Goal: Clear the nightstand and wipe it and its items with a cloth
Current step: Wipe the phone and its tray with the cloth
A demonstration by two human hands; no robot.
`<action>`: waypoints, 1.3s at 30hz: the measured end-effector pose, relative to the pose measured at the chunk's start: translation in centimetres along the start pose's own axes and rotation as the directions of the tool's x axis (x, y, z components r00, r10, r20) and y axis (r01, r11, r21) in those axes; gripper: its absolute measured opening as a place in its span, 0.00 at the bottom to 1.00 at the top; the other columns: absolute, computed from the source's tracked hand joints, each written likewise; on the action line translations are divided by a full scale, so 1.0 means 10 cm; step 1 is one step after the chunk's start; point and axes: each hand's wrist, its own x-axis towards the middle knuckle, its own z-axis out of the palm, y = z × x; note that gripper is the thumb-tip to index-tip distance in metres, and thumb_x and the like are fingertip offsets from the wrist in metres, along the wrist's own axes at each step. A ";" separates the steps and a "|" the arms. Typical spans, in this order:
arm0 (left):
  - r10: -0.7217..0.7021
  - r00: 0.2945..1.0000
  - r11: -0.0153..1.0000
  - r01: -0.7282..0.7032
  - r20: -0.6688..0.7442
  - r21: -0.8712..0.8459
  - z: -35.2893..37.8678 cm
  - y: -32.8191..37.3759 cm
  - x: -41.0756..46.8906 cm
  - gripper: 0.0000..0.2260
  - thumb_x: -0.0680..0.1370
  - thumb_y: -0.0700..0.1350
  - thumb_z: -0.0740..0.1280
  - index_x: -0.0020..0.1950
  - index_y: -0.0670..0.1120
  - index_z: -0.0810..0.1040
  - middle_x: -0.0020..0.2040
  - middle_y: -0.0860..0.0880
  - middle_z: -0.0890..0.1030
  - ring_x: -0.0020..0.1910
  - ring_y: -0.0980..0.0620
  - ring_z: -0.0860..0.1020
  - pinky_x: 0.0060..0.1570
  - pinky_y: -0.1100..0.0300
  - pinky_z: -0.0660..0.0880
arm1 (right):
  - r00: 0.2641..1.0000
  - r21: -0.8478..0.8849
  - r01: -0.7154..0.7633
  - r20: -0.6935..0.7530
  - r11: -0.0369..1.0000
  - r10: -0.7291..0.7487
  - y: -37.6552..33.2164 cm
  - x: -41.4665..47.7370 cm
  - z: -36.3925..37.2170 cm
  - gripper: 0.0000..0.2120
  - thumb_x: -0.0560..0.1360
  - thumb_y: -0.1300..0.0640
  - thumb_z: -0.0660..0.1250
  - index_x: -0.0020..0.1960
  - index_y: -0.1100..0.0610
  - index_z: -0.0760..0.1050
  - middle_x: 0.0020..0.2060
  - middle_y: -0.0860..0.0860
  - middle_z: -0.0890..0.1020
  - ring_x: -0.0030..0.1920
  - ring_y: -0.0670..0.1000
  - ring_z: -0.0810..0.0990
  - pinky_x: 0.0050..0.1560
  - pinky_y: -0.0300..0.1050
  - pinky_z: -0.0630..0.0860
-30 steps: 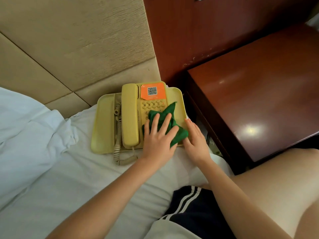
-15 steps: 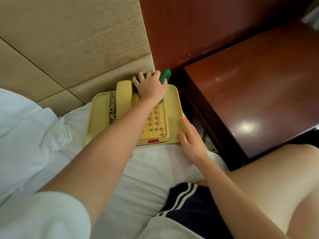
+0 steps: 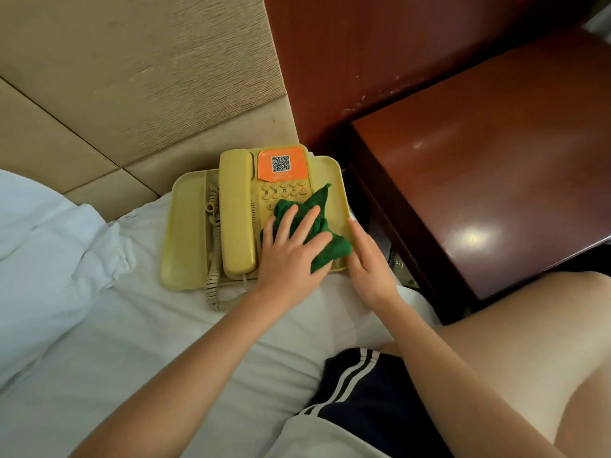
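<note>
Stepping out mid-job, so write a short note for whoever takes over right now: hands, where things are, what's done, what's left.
Left hand: flat, fingers spread, pressing the green cloth onto the phone keypad.
Right hand: fingers straight, against the right edge of the yellow tray.
Where: the phone sits in the tray on the bed sheet, beside the nightstand.
Done: phone and tray are off the nightstand; the phone wipe is under way.
Left: finish the phone and tray; wipe the nightstand if not done, which I cannot tell from here.
</note>
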 end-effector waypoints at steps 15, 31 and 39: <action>-0.277 0.961 0.959 0.276 -0.004 -0.056 -0.06 -0.18 1.01 0.15 0.78 0.52 0.62 0.63 0.52 0.75 0.75 0.47 0.62 0.74 0.40 0.56 0.70 0.41 0.48 | 0.999 -0.030 0.010 -0.034 1.000 -0.011 -0.04 -0.02 0.00 0.24 0.81 0.59 0.54 0.76 0.49 0.55 0.74 0.44 0.61 0.74 0.44 0.56 0.73 0.44 0.54; -0.342 0.939 0.935 0.338 -0.025 -0.108 -0.09 -0.29 1.08 0.18 0.79 0.57 0.58 0.67 0.55 0.71 0.75 0.49 0.63 0.75 0.45 0.54 0.72 0.41 0.45 | 0.997 -0.067 0.050 -0.057 0.997 -0.053 -0.21 -0.09 -0.03 0.32 0.78 0.66 0.58 0.63 0.31 0.52 0.56 0.24 0.60 0.56 0.30 0.63 0.52 0.20 0.58; -0.363 0.932 0.929 0.362 -0.007 -0.076 -0.09 -0.21 1.03 0.19 0.80 0.56 0.57 0.70 0.56 0.67 0.77 0.47 0.57 0.76 0.43 0.50 0.71 0.39 0.43 | 1.000 -0.215 -0.013 0.018 0.976 0.017 -0.14 -0.09 0.00 0.26 0.81 0.60 0.54 0.77 0.54 0.52 0.76 0.47 0.54 0.75 0.45 0.51 0.71 0.34 0.45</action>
